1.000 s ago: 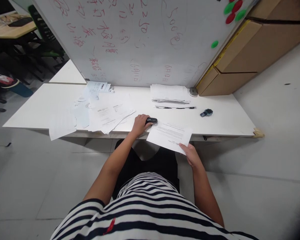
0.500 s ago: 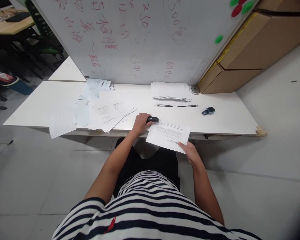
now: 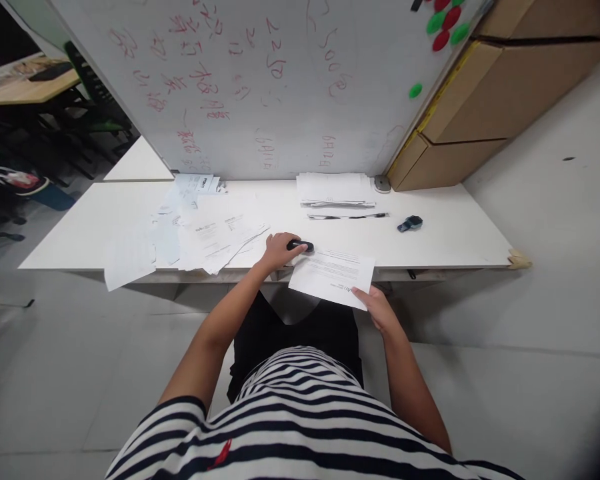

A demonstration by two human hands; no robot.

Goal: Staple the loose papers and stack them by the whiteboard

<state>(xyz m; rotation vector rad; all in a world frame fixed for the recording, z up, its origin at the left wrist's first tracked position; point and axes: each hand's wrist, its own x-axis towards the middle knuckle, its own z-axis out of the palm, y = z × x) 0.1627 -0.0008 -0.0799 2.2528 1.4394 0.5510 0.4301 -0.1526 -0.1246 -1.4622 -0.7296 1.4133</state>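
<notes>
My left hand (image 3: pixel 280 251) is closed around a black stapler (image 3: pixel 301 247) at the front of the white table. The stapler's end lies at the upper left corner of a printed sheet of paper (image 3: pixel 333 275); whether the corner sits between its jaws I cannot tell. My right hand (image 3: pixel 377 307) pinches the sheet at its lower right corner, thumb on top. Part of the sheet hangs past the table's front edge. Whether more than one sheet is in that grip cannot be seen.
Loose printed papers (image 3: pixel 215 243) spread over the left of the table (image 3: pixel 260 200), some past its edge. A paper stack (image 3: pixel 335 188) lies at the back below a whiteboard (image 3: pixel 290 87). A dark watch (image 3: pixel 410 223) is to the right, with cardboard boxes (image 3: pixel 445 163) behind.
The camera view has tilted up a little, so the table and whiteboard sit lower in the picture. My left thumb now lies across the stapler's top. The right hand keeps its hold on the paper.
</notes>
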